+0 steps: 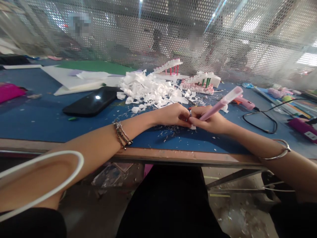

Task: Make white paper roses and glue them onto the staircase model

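Close to the table's front edge, both hands meet over the blue tabletop. My right hand (pixel 210 120) is closed round a pink pen-shaped tool (pixel 220 104), its pale end pointing up and right; its working tip is hidden by the fingers. My left hand (pixel 173 114) touches the right one, its thumb and fingers pinched at a small white piece (pixel 193 127) showing between the hands. Fine white shavings (pixel 168 132) are scattered beneath them. Just beyond lies a heap of white scraps (pixel 148 89).
A black phone (pixel 92 101) lies left of the heap. Behind stand two white stepped models, one with red posts (pixel 174 70), one with green posts (pixel 206 82). On the right are a pink glue gun (pixel 244 101) with a black cord and a purple power strip (pixel 303 129). A perforated metal screen (pixel 160 33) rises behind.
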The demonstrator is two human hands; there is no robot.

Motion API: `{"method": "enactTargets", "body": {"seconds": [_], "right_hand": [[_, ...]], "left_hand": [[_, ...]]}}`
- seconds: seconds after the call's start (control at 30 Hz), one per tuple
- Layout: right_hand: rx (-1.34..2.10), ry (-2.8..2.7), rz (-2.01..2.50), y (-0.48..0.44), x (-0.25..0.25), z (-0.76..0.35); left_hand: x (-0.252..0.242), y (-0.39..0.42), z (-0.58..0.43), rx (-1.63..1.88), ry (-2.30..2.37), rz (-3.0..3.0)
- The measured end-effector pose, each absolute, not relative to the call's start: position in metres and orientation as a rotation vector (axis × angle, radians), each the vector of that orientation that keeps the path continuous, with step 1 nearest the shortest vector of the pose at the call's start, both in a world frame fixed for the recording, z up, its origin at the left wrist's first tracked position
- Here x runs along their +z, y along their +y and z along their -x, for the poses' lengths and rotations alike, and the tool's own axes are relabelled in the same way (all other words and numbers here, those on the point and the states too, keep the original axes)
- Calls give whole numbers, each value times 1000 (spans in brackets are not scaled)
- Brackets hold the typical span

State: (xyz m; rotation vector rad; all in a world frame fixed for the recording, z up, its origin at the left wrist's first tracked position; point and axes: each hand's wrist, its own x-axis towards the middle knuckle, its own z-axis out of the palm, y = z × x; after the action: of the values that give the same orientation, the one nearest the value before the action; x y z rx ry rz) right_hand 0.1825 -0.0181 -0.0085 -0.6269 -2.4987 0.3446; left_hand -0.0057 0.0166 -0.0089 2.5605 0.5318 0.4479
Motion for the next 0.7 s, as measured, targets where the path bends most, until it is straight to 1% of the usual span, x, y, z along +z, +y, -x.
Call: {"method": "enactTargets", "body": {"seconds": [0.37, 0.5, 0.7], "right_hand": [[316, -2512, 622, -19, -6, -183], [376, -2531, 614, -19, -5, -184], [363, -2519, 651, -19, -4, -186]], "left_hand": [[-9, 15, 5, 441, 546, -2588], [-8, 12, 3, 479, 566, -2632], [-7, 12, 3, 508, 490, -2639]]}}
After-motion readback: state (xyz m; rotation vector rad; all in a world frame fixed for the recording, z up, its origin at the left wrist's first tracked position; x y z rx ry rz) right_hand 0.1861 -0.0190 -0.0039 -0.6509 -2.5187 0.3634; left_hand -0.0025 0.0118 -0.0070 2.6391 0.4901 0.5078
